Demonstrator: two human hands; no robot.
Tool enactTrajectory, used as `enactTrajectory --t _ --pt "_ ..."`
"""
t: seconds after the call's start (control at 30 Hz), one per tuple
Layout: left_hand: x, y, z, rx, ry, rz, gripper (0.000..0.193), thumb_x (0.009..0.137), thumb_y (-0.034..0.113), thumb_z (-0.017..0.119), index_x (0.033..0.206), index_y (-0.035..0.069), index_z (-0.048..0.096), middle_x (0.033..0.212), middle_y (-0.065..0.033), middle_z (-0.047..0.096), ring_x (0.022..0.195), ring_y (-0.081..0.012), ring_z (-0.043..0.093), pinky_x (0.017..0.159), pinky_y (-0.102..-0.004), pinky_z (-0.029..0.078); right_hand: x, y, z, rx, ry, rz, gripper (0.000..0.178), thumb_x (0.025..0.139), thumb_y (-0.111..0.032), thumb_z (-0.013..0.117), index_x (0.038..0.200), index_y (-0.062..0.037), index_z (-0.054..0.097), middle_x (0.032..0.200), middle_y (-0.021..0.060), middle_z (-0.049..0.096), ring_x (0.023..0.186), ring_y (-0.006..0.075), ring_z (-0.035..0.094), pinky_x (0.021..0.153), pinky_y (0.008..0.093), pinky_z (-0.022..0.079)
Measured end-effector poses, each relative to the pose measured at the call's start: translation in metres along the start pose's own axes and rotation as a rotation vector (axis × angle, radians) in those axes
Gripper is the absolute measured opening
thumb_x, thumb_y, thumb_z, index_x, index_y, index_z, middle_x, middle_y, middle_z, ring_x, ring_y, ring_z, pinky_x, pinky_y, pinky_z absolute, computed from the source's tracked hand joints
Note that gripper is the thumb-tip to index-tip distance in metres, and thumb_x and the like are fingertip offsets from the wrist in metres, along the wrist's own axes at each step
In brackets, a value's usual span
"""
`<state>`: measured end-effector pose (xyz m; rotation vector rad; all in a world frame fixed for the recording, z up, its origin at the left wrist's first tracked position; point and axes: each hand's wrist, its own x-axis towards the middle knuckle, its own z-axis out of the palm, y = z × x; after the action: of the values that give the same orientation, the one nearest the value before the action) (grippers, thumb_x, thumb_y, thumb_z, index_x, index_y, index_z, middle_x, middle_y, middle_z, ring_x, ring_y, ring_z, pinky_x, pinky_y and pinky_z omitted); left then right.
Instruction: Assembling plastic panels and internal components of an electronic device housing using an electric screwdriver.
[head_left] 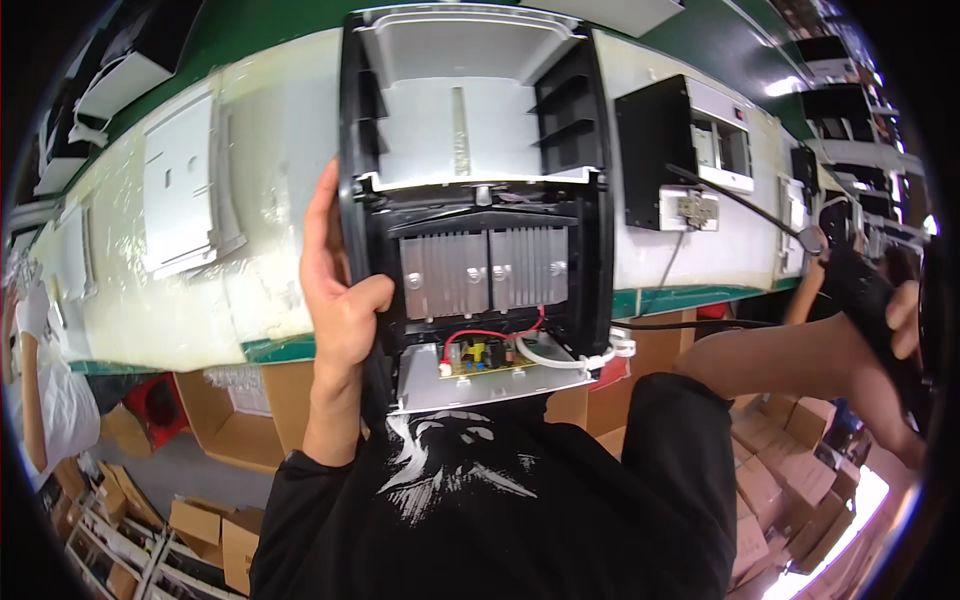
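A black appliance housing (607,230) stands tilted before me, its upper compartment pale and ribbed at the sides. Below sit two finned metal heat sinks (445,275) and a small circuit board (485,357) with red and white wires. My left hand (340,305) grips the housing's left edge, thumb in front and fingers behind. My right arm reaches out to the right. At the dim picture rim my right hand (903,318) is closed round what looks like a black power screwdriver (858,285), its long thin shaft pointing back toward the housing. Part of that hand is hidden.
A black box-shaped unit (650,150) with a white frame stands on the bench right of the housing. White panels (180,185) lie left on the pale bench top (285,130). Cardboard boxes (235,425) stand below. Another person's arm (32,400) shows far left.
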<state>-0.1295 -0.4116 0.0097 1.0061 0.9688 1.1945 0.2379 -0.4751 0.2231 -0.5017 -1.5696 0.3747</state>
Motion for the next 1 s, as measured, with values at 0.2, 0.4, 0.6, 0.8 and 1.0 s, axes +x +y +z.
enactTrajectory --t 0.2,0.4,0.6,0.8,1.0 --pt "-0.001 0.006 0.007 0.112 -0.008 0.0 0.093 0.048 -0.007 0.04 0.139 -0.004 0.029 0.132 -0.015 0.044 0.123 -0.0222 0.043 0.104 -0.0259 0.028 -0.084 -0.019 -0.039 -0.215 0.369 0.154 0.094 0.064 -0.09 0.034 0.079 0.001 0.052 0.073 0.0118 0.051 0.063 0.0244 0.051 0.066 0.0386 0.042" --pt "-0.001 0.004 0.008 0.199 0.006 0.062 0.093 0.047 -0.006 0.04 0.139 -0.006 0.029 0.139 -0.0168 0.038 0.129 -0.0221 0.037 0.105 -0.0248 0.026 -0.109 0.005 -0.038 -0.299 0.606 0.125 0.097 0.068 -0.09 0.024 0.076 0.0028 0.053 0.061 0.0136 0.047 0.05 0.0267 0.047 0.069 0.0444 0.045" --pt "-0.001 0.007 0.013 0.195 0.006 0.04 0.093 0.047 -0.007 0.039 0.14 -0.005 0.029 0.137 -0.0152 0.041 0.125 -0.0216 0.042 0.103 -0.0232 0.029 -0.11 0.016 -0.061 -0.196 0.415 0.294 0.091 0.067 -0.088 0.032 0.077 -0.0003 0.053 0.064 0.0095 0.047 0.054 0.0219 0.047 0.068 0.0394 0.042" --pt "-0.002 0.009 0.011 0.194 0.048 0.001 0.093 0.046 -0.008 0.039 0.139 -0.004 0.032 0.134 -0.0147 0.043 0.12 -0.0202 0.045 0.097 -0.0207 0.034 -0.045 0.077 -0.048 -0.355 0.526 0.503 0.066 0.085 -0.062 0.042 0.087 0.0034 0.046 0.071 0.0081 0.045 0.057 0.022 0.042 0.06 0.037 0.038" --pt "0.0 0.004 0.008 0.172 0.016 0.056 0.091 0.047 -0.008 0.04 0.137 -0.005 0.033 0.134 -0.0153 0.043 0.123 -0.0212 0.043 0.1 -0.0214 0.031 -0.024 0.106 -0.032 -0.499 0.471 0.382 0.039 0.092 -0.036 0.05 0.089 0.0027 0.045 0.062 0.0139 0.053 0.045 0.0212 0.052 0.042 0.0319 0.046"
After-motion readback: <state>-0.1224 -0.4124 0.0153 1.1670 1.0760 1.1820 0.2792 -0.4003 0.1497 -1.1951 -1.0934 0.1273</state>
